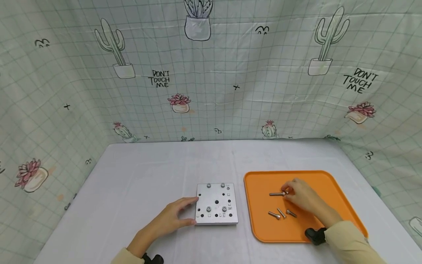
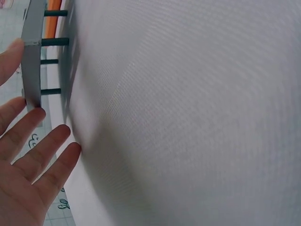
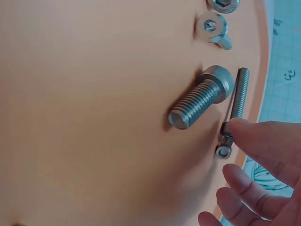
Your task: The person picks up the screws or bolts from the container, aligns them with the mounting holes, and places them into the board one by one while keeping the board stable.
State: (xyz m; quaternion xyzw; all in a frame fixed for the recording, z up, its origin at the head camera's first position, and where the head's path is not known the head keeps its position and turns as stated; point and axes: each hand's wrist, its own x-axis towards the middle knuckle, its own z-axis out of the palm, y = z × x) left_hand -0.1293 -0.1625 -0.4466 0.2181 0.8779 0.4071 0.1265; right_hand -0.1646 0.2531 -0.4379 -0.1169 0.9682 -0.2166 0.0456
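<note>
A silver metal plate (image 1: 212,194) with holes and several socket-head screws sits on the table. My left hand (image 1: 178,212) is at its left side, fingers extended, thumb and forefinger touching the edge; dark legs (image 2: 55,41) show beneath in the left wrist view. My right hand (image 1: 301,196) is over the orange tray (image 1: 263,179), with thumb and forefinger brought together on a bolt at its head end. A long bolt (image 3: 240,94) and a small socket head (image 3: 223,151) show at the thumb tip; which one is pinched is hard to tell.
Several loose bolts lie in the tray nearer me, among them a thick socket-head bolt (image 3: 200,101) and a shorter one (image 3: 212,28). The white table (image 1: 148,168) meets a patterned cloth backdrop (image 1: 237,110) at the back and sides.
</note>
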